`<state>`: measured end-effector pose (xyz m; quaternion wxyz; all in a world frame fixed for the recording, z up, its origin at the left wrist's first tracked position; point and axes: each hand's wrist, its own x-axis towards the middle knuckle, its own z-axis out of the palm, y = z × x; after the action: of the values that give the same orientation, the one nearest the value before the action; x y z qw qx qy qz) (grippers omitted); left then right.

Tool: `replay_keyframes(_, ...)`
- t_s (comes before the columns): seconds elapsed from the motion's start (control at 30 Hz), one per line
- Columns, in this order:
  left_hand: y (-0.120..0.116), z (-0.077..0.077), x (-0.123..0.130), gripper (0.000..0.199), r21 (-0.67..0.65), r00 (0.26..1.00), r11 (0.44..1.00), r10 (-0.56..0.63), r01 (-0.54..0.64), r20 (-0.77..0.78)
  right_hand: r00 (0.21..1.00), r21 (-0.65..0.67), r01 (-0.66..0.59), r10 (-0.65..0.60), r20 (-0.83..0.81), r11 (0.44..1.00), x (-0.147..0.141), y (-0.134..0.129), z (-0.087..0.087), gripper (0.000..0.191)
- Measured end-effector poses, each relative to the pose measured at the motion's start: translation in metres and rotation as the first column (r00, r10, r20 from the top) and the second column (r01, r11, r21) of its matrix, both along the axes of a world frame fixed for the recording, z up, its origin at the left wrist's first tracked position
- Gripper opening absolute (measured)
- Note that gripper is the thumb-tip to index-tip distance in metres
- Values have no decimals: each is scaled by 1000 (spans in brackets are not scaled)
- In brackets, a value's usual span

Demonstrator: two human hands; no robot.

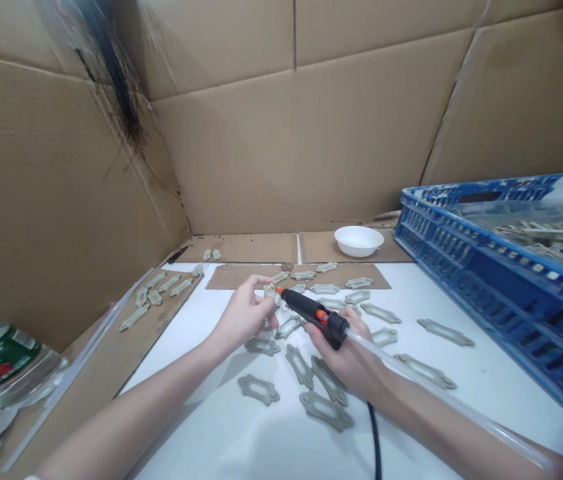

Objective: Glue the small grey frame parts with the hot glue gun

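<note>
My left hand (248, 308) pinches a small grey-green frame-shaped piece (270, 292) between thumb and fingers, above the white table. My right hand (346, 343) is wrapped round a black hot glue gun (306, 305) with an orange trigger. Its orange nozzle tip points left and is at the held piece; whether the two touch I cannot tell. A long clear glue stick (411, 373) sticks out of the gun's rear along my right forearm. Several similar frame-shaped pieces, such as a flat one (258, 389) below my left hand, lie scattered around both hands.
A blue plastic crate (461, 280) with many pieces stands at the right. A white bowl (359, 240) sits at the back. Pieces also lie on a cardboard strip (221, 277) and a left cardboard sheet (146, 340). A labelled plastic bottle (6, 363) is far left; a black cable (375, 440) hangs below.
</note>
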<state>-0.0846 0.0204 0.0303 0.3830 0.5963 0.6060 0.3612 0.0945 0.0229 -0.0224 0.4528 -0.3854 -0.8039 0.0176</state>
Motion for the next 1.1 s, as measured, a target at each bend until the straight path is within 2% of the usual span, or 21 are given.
replay_keyframes(0.2,2,1,0,38,-3,1000,1000,22,-22,3,998,-78,1,3,58,997,-1,2,-2,29)
replay_keyframes(0.27,2,3,-1,38,73,998,996,55,-58,36,998,-82,12,-7,67,997,-1,2,-2,29)
replay_keyframes(0.37,2,5,-5,40,218,983,959,165,-180,85,998,-84,-11,17,66,996,-1,1,-2,29)
replay_keyframes(0.43,5,6,-9,37,265,966,930,238,-255,97,998,-89,-31,36,45,996,-1,0,-2,29)
replay_keyframes(0.5,8,6,-12,28,275,960,920,261,-278,97,999,-97,-39,40,12,995,0,0,0,28)
replay_keyframes(0.67,16,5,-17,12,265,976,941,190,-211,106,997,-106,-61,55,-56,992,1,-2,3,27)
replay_keyframes(0.83,16,6,-18,11,211,976,957,176,-200,125,995,-103,-70,63,-73,992,1,-2,4,27)
replay_keyframes(1.1,12,6,-14,11,185,985,968,173,-168,-7,995,-104,-81,75,-62,991,1,-3,3,29)
